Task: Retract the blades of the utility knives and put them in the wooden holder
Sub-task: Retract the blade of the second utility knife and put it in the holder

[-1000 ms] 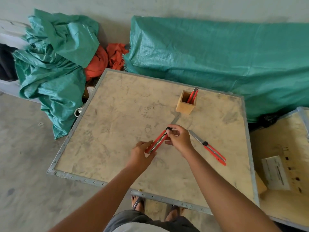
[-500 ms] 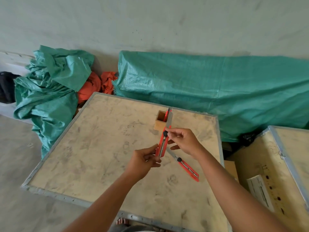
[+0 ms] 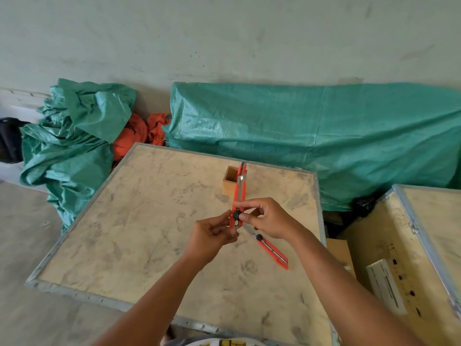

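Both forearms are bare to the edge of the picture, with no sleeve in view. The left hand (image 3: 210,236) and right hand (image 3: 270,218) are bare too. At the bottom edge shows a strip of grey and white clothing with yellow-and-black marks.

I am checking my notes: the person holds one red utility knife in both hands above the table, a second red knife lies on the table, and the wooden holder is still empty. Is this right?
Not quite: the wooden holder is not empty. The head view shows a red knife in the holder already standing in it. The rest holds: the left hand and right hand hold one red utility knife, and a second knife lies on the table.
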Motion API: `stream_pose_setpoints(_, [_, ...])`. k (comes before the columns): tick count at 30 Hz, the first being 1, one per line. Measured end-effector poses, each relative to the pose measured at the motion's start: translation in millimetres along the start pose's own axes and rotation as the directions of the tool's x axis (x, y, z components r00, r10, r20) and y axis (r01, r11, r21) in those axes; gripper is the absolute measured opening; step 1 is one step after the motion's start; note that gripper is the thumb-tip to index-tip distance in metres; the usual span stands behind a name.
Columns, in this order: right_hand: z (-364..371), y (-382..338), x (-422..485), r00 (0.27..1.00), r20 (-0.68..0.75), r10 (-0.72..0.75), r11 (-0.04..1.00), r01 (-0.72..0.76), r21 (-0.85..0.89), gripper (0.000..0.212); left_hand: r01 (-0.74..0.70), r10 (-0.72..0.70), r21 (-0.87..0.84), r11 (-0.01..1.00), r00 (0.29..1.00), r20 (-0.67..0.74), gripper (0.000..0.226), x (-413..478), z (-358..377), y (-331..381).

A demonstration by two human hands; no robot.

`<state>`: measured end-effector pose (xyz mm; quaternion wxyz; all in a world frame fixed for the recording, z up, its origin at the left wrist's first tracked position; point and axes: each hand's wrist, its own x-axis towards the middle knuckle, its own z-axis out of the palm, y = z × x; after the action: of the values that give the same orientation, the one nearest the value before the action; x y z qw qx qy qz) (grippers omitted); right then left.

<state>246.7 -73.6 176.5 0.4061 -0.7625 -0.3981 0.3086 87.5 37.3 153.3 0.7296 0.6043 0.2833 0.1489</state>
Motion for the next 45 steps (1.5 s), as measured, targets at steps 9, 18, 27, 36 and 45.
stream_pose_setpoints(9, [11,-1,10,0.993,-0.117,0.027,1.000,-0.027,0.010,0.022,-0.030,0.030,0.013,0.999,0.998,0.053,0.048,14,-12,11])
stream_pose_setpoints(18, [9,5,25,0.978,-0.208,0.009,1.000,-0.009,0.000,0.021,-0.050,0.047,0.056,0.997,0.997,0.064,0.048,39,-12,10])
stream_pose_setpoints(27, [6,24,64,0.968,-0.237,0.083,0.996,-0.072,0.054,0.013,-0.008,0.001,0.125,0.992,0.998,0.057,0.052,86,-17,-3])
stream_pose_setpoints(36, [-29,46,150,0.931,-0.349,0.109,0.992,-0.077,0.102,0.032,-0.022,0.018,0.258,0.966,1.000,0.018,0.052,173,-18,-1])
stream_pose_setpoints(45, [-21,80,225,0.853,-0.520,0.044,0.994,-0.090,-0.064,0.027,0.067,-0.011,0.593,0.802,0.995,-0.098,0.072,258,-22,-13])
